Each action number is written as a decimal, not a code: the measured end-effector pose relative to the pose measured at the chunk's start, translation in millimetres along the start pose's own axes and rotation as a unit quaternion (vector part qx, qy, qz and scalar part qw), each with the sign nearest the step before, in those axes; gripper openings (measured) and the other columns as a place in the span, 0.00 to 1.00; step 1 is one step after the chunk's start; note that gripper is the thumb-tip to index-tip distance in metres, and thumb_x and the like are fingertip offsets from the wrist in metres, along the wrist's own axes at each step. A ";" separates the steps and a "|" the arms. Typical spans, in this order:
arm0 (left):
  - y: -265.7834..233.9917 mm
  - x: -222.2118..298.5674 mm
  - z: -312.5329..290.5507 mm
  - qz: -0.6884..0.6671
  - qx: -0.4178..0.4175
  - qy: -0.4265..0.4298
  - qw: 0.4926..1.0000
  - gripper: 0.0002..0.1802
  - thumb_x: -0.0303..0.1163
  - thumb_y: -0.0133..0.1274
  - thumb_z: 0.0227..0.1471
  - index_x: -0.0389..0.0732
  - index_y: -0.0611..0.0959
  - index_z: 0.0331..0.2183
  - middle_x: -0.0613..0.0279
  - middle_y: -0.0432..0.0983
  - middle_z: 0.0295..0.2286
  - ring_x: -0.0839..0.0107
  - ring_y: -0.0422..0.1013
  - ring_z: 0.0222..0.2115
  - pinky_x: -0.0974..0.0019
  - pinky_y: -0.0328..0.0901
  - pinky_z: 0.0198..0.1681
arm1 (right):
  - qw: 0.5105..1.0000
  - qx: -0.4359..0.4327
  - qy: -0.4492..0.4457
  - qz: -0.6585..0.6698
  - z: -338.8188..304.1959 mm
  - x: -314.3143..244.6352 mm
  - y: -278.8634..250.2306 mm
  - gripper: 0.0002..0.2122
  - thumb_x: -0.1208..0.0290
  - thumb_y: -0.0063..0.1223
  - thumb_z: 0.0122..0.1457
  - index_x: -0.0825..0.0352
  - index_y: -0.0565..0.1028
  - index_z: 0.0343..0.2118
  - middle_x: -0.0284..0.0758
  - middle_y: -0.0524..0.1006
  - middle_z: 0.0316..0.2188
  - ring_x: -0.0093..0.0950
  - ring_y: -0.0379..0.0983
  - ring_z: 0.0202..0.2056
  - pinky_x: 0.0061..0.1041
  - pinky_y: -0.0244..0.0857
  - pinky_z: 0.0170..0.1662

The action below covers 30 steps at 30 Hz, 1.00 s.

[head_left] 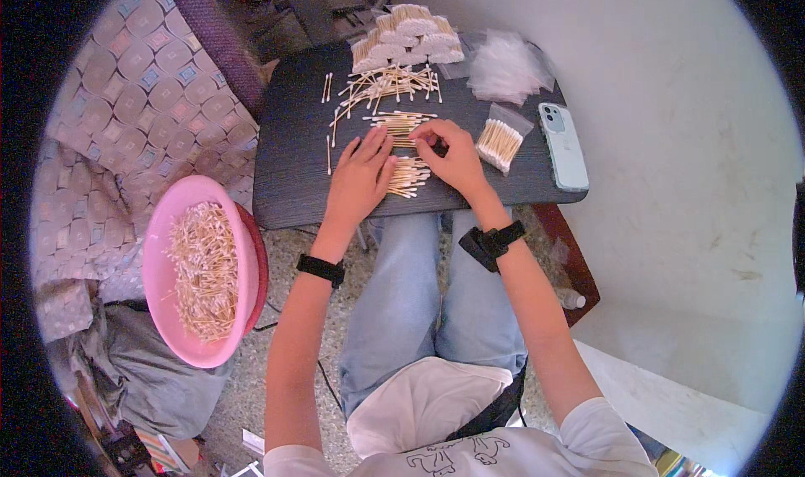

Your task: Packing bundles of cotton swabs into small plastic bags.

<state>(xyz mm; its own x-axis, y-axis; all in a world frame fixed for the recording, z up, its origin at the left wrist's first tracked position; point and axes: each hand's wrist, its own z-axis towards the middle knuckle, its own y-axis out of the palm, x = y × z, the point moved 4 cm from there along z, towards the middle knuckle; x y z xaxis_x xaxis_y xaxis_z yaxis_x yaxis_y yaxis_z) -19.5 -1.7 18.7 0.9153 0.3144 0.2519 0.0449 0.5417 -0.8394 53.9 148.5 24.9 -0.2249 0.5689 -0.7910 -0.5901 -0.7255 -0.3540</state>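
Observation:
Cotton swabs lie in groups on a dark tabletop [293,171]. My left hand [359,175] rests with its fingers stretched out at the left ends of a row of cotton swabs [401,129]. At the right ends of that row, the thumb and forefinger of my right hand [455,156] pinch at the swabs; how many are between them is hidden. Nearer me, between both hands, lies another bunch of cotton swabs [408,177]. A looser heap of swabs [390,85] spreads beyond the row. Right of my right hand lies a clear bag filled with swabs [501,141].
Filled swab bags [408,36] are stacked at the table's far edge, beside a pile of clear bags [507,64]. A pale phone [563,147] lies at the right edge. Left of the table, a pink basin [155,259] holds many loose swabs. A wall [671,125] stands close on the right.

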 end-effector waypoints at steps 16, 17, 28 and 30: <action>-16.6 1.1 -5.9 -0.098 0.061 -0.015 0.993 0.13 0.27 0.51 0.50 0.37 0.79 0.39 0.54 0.74 0.43 0.58 0.69 0.44 0.58 0.62 0.48 | 0.984 -0.102 -0.096 -0.105 -2.0 -6.5 5.3 0.04 0.70 0.56 0.47 0.62 0.76 0.26 0.31 0.72 0.24 0.30 0.67 0.32 0.29 0.58 0.40; -16.6 2.8 -7.8 -0.088 0.045 -0.005 0.995 0.12 0.26 0.51 0.49 0.37 0.80 0.38 0.55 0.74 0.41 0.58 0.70 0.42 0.58 0.63 0.46 | 0.983 -0.113 -0.095 -0.104 -2.1 -7.6 6.7 0.05 0.69 0.57 0.48 0.62 0.76 0.27 0.31 0.72 0.24 0.30 0.67 0.33 0.29 0.58 0.40; -22.0 4.8 -6.4 -0.136 0.014 -0.021 0.990 0.09 0.23 0.51 0.48 0.35 0.80 0.35 0.57 0.73 0.34 0.58 0.67 0.42 0.60 0.64 0.44 | 0.974 -0.134 -0.122 -0.133 -4.2 -17.8 9.6 0.06 0.70 0.55 0.52 0.68 0.75 0.26 0.38 0.72 0.25 0.35 0.69 0.30 0.31 0.62 0.37; -19.2 -1.7 -2.2 -0.145 -0.010 -0.039 0.989 0.09 0.23 0.51 0.48 0.35 0.80 0.34 0.57 0.73 0.33 0.58 0.67 0.41 0.60 0.63 0.44 | 0.978 -0.133 -0.090 -0.135 -5.2 -17.2 11.8 0.06 0.71 0.54 0.52 0.69 0.74 0.27 0.39 0.72 0.25 0.37 0.69 0.30 0.33 0.63 0.36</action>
<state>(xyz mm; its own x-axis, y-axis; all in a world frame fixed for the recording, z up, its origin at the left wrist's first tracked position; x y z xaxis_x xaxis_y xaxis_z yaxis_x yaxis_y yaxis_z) -21.0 -14.4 33.3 0.8289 0.2069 0.5197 0.3102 0.6031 -0.7349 54.9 128.1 31.7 -0.2349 0.7957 -0.5583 -0.4300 -0.6002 -0.6745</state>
